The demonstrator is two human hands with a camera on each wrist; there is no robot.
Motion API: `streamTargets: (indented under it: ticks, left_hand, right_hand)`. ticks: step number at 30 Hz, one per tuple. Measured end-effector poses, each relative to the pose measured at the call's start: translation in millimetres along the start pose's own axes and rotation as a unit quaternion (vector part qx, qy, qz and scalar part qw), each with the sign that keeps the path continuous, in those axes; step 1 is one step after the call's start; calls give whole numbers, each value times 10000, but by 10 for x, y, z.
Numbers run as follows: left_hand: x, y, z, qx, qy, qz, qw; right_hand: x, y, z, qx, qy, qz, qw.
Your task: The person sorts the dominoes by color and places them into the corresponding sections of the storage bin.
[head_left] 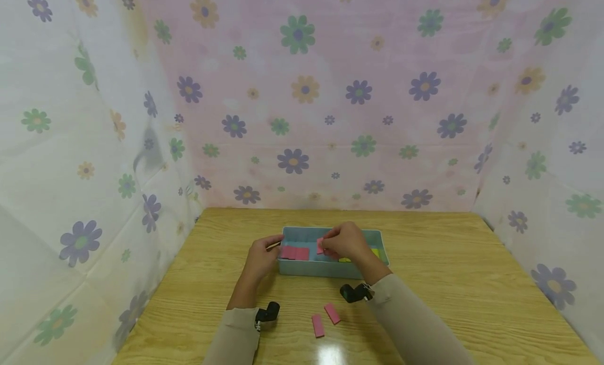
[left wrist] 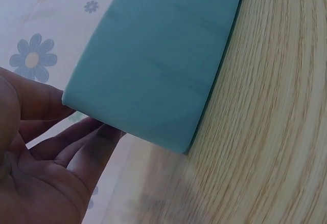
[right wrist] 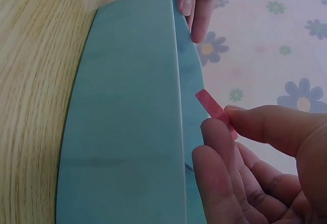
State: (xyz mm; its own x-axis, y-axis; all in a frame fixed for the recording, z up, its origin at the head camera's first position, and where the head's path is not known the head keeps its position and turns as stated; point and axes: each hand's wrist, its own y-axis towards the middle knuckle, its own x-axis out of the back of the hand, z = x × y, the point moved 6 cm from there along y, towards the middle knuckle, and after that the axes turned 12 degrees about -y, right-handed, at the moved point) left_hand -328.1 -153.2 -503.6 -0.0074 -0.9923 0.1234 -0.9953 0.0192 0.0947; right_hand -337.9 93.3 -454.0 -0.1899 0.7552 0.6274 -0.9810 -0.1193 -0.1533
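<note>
A wooden table (head_left: 448,281) is carrying a teal tray (head_left: 302,267), sitting about 12 o'clock from the person. The left hand (head_left: 261,258) is gripping the tray's left end, fingers curled round the corner. The right hand (head_left: 346,242) is hovering over the tray's middle, pinching one pink strip (right wrist: 217,112) between thumb and fingertips. The right wrist view is showing that pinch up close, while the head view is only showing a pink sliver. Only the head view is showing the rest: two pink strips (head_left: 294,253) lying inside the tray at 9 o'clock of the right hand, and two loose pink strips (head_left: 325,319) lying on the table at 6 o'clock.
</note>
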Motion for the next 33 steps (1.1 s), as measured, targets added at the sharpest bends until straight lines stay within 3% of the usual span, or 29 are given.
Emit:
streamTargets:
  ticks: [19,33]
  left_hand:
    - [5,5,-26,34,-212,55,9998]
    - [-5,-6,-29,-19,-141,157,9998]
  right_hand:
    - [-35,192,92,-77,-78,35,9999]
    - [-97,235,123,-17,-563,28,9984]
